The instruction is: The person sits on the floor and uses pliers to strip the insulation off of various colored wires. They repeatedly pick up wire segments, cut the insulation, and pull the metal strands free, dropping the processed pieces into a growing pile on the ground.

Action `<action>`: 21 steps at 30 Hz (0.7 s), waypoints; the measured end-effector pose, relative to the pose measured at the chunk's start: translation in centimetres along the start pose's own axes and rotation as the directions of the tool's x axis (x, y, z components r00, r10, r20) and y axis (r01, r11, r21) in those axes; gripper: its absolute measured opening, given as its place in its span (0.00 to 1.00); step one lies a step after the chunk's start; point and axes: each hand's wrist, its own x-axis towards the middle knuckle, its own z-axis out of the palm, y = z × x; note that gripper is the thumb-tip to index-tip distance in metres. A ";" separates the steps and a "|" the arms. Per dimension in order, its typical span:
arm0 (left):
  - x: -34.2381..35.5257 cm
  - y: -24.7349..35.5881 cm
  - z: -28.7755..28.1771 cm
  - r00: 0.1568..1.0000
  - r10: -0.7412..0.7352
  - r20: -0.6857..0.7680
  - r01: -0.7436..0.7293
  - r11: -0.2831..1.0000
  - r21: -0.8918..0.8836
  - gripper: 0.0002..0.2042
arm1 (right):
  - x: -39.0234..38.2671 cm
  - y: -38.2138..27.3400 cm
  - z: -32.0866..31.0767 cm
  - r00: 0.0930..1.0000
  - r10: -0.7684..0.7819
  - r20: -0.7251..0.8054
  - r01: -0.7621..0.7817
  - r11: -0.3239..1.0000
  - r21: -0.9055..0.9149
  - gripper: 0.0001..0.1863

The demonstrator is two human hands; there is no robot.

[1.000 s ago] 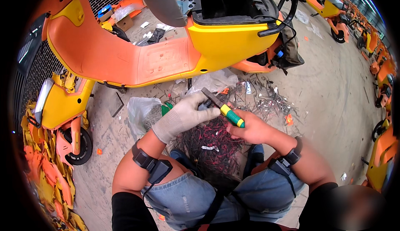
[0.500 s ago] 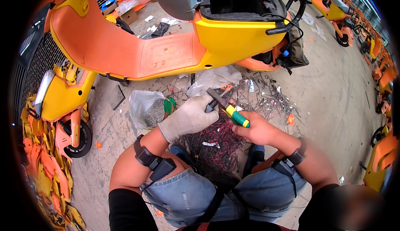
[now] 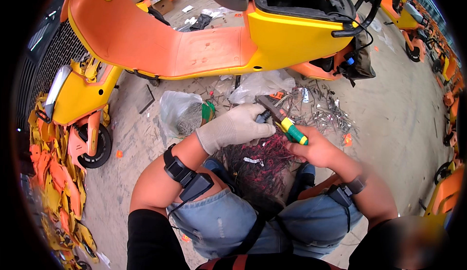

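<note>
My left hand (image 3: 237, 126), in a light knit glove, is closed around something small at the jaws of a pair of pliers (image 3: 283, 121). The pliers have green and yellow handles, and my bare right hand (image 3: 315, 149) grips those handles. Both hands meet above a dark bundle of red and black wires (image 3: 258, 165) lying between my knees. What the gloved fingers pinch is hidden by the glove.
An orange and yellow scooter (image 3: 209, 41) stands close in front, seat box open. Plastic bags (image 3: 181, 112) and scattered wire scraps (image 3: 323, 109) lie on the concrete under it. Orange and yellow body panels (image 3: 53, 172) pile up at left. More scooters (image 3: 413, 12) stand at right.
The view has shifted slightly; my hands and the pliers stay together over the wire bundle, with the pliers' angle barely changed.
</note>
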 end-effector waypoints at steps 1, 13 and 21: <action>-0.1 0.0 0.1 1.000 0.015 0.004 -0.015 0.998 -0.056 0.10 | -0.3 -0.3 -0.1 0.997 0.067 0.026 -0.067 0.997 0.022 0.12; -1.9 0.3 -0.7 0.925 0.209 0.317 0.036 0.781 -0.623 0.08 | -1.3 -1.1 -0.8 0.986 -0.092 0.136 0.080 0.992 0.093 0.14; -1.2 0.0 -0.5 0.914 0.271 0.303 -0.113 0.885 -0.452 0.08 | -0.7 -0.5 -0.9 0.982 -0.102 0.162 0.062 0.970 0.235 0.15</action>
